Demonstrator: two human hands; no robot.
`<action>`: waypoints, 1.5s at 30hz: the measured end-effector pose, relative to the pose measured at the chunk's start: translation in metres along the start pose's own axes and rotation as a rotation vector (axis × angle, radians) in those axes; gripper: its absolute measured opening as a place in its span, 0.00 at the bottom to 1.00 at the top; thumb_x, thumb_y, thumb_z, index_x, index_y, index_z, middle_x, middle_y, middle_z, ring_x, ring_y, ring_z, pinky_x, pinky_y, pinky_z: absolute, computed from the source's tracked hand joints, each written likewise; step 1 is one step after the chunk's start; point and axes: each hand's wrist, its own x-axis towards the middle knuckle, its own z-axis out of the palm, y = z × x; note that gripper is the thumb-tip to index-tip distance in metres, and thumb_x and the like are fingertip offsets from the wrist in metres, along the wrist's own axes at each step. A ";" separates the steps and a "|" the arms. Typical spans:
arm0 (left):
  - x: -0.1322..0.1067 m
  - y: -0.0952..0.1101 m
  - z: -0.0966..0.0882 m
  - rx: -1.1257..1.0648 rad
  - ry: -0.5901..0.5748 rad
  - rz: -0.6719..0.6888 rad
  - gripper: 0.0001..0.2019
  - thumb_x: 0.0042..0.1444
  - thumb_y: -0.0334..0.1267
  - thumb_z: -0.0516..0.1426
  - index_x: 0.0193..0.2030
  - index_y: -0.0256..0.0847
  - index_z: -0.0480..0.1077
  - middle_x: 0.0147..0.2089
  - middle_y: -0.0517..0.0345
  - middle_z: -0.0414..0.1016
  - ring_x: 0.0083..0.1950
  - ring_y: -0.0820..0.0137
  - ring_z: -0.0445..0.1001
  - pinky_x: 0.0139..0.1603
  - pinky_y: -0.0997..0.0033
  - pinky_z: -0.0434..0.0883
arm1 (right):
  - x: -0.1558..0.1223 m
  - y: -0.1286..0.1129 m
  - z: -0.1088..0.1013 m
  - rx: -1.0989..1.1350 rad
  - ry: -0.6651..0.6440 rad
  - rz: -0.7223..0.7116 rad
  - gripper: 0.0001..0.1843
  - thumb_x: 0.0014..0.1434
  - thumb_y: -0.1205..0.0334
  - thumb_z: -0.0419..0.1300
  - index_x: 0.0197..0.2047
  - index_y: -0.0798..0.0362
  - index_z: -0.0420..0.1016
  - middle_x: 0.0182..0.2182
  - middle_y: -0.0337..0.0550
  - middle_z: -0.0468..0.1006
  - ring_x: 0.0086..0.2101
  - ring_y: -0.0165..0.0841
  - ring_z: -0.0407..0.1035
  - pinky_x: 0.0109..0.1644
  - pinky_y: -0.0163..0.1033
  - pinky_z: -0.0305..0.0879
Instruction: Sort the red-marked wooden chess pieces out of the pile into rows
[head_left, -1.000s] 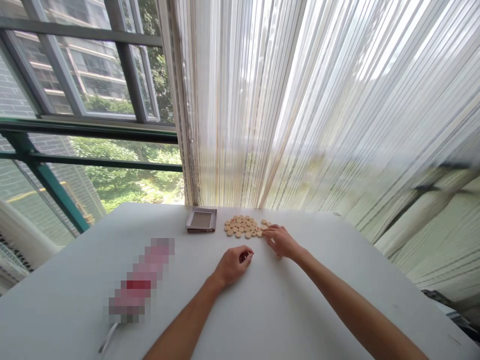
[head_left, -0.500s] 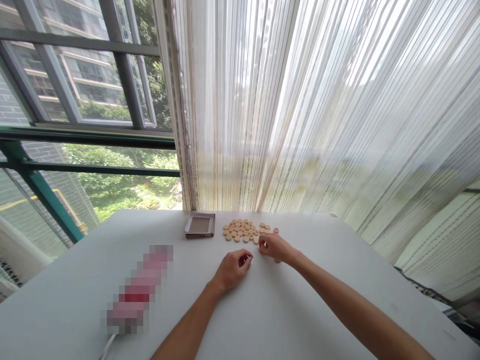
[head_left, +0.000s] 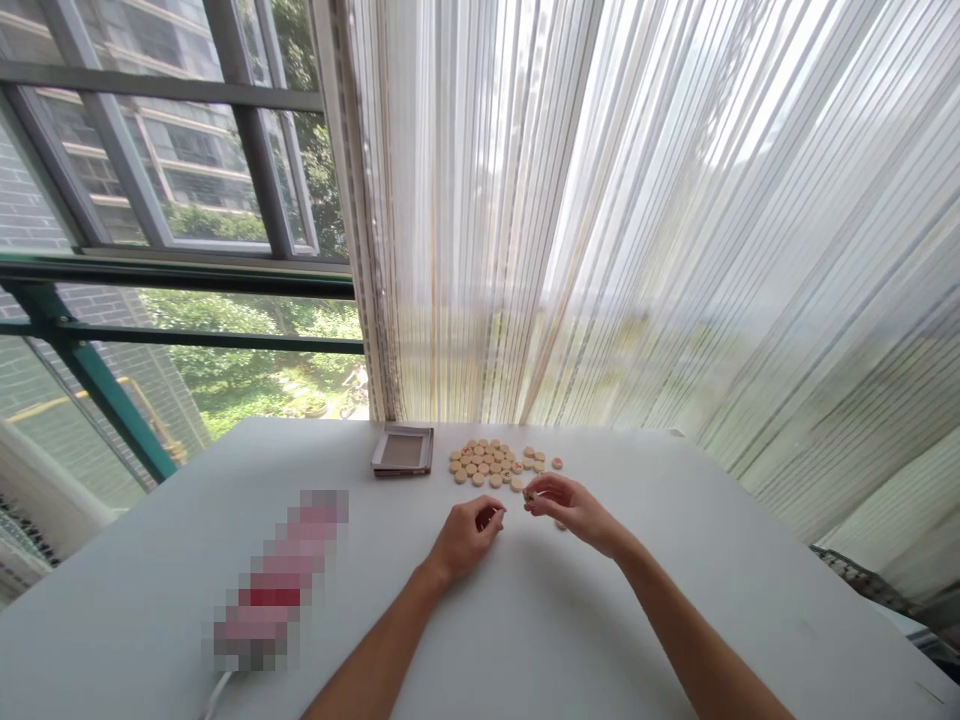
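Several round tan wooden discs (head_left: 491, 464) lie in a flat cluster near the far edge of the white table (head_left: 525, 620). My right hand (head_left: 574, 506) hovers just in front of the cluster, thumb and fingers pinched on one wooden disc (head_left: 529, 495). My left hand (head_left: 466, 535) rests on the table a little nearer to me, its fingers curled round something small and dark red that I cannot make out. One disc (head_left: 556, 463) lies apart at the cluster's right.
A small open brown box (head_left: 403, 450) sits left of the discs. A blurred pink and red patch (head_left: 274, 585) lies on the table's left with a white cord (head_left: 216, 692) at its near end. Striped sheer curtains (head_left: 645, 220) and a window (head_left: 172, 200) stand behind.
My right hand has drawn back from the cluster towards me and lifted with a disc pinched in its fingers. My left hand has stayed in place.
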 end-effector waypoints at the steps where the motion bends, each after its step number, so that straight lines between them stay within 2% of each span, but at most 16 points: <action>1: 0.000 0.000 0.000 0.008 -0.001 -0.006 0.13 0.60 0.44 0.54 0.40 0.38 0.75 0.29 0.57 0.78 0.29 0.71 0.72 0.32 0.74 0.67 | -0.002 0.004 0.000 0.040 0.032 0.003 0.18 0.56 0.48 0.63 0.45 0.51 0.74 0.42 0.47 0.79 0.43 0.40 0.76 0.49 0.46 0.71; 5: -0.001 0.000 -0.001 0.012 -0.012 -0.016 0.12 0.60 0.43 0.53 0.40 0.38 0.74 0.29 0.56 0.78 0.29 0.71 0.72 0.32 0.74 0.67 | -0.008 0.019 -0.005 0.133 0.110 0.010 0.19 0.56 0.48 0.63 0.45 0.52 0.73 0.44 0.49 0.78 0.43 0.41 0.76 0.50 0.49 0.70; 8: 0.000 0.001 -0.001 0.016 -0.017 -0.028 0.12 0.60 0.42 0.53 0.41 0.38 0.74 0.29 0.57 0.78 0.29 0.71 0.72 0.32 0.74 0.67 | -0.010 0.026 -0.017 0.165 0.153 -0.001 0.17 0.56 0.51 0.64 0.44 0.52 0.73 0.42 0.47 0.79 0.42 0.39 0.76 0.49 0.48 0.71; 12: 0.000 0.003 0.000 0.038 -0.034 -0.039 0.12 0.60 0.42 0.53 0.40 0.39 0.74 0.29 0.58 0.77 0.29 0.71 0.71 0.31 0.75 0.66 | -0.013 0.031 -0.035 0.132 0.248 0.010 0.17 0.55 0.51 0.64 0.44 0.52 0.74 0.41 0.47 0.79 0.41 0.40 0.77 0.45 0.46 0.72; 16: -0.002 0.006 0.001 0.067 -0.036 -0.030 0.12 0.60 0.43 0.53 0.40 0.39 0.74 0.28 0.58 0.77 0.29 0.71 0.71 0.32 0.74 0.66 | -0.015 0.036 -0.040 0.087 0.299 0.011 0.16 0.56 0.51 0.62 0.44 0.52 0.74 0.40 0.47 0.79 0.40 0.40 0.77 0.45 0.47 0.72; 22: -0.004 0.009 0.002 0.138 -0.043 0.007 0.11 0.60 0.41 0.53 0.40 0.40 0.75 0.29 0.58 0.76 0.28 0.71 0.70 0.31 0.74 0.66 | -0.014 0.043 -0.025 0.050 0.323 0.008 0.16 0.57 0.52 0.62 0.44 0.52 0.76 0.39 0.46 0.80 0.40 0.39 0.76 0.44 0.44 0.72; 28: -0.006 0.013 0.003 0.144 -0.015 0.041 0.11 0.61 0.42 0.54 0.41 0.40 0.75 0.32 0.57 0.78 0.29 0.71 0.72 0.33 0.73 0.69 | -0.015 0.035 0.004 0.077 0.253 -0.023 0.18 0.58 0.51 0.61 0.47 0.53 0.74 0.38 0.46 0.80 0.36 0.36 0.76 0.44 0.44 0.72; 34: -0.011 0.023 0.012 -0.043 -0.022 0.046 0.13 0.60 0.45 0.56 0.45 0.40 0.72 0.35 0.56 0.79 0.31 0.71 0.73 0.32 0.74 0.70 | -0.018 0.034 0.028 0.133 0.174 -0.032 0.14 0.57 0.52 0.64 0.41 0.52 0.73 0.34 0.43 0.80 0.35 0.35 0.75 0.43 0.42 0.72; 39: -0.012 0.026 0.017 -0.129 -0.067 0.034 0.14 0.59 0.44 0.58 0.49 0.40 0.70 0.35 0.56 0.79 0.32 0.71 0.75 0.32 0.74 0.71 | -0.021 0.035 0.032 0.113 0.162 -0.035 0.13 0.58 0.52 0.63 0.38 0.52 0.72 0.33 0.42 0.79 0.36 0.35 0.76 0.43 0.41 0.72; 45: -0.012 0.020 0.015 -0.177 -0.132 0.004 0.17 0.57 0.44 0.60 0.50 0.40 0.69 0.35 0.55 0.80 0.34 0.69 0.76 0.34 0.72 0.72 | -0.023 0.037 0.031 0.050 0.172 -0.028 0.12 0.59 0.51 0.62 0.37 0.52 0.73 0.32 0.42 0.79 0.34 0.34 0.75 0.40 0.39 0.71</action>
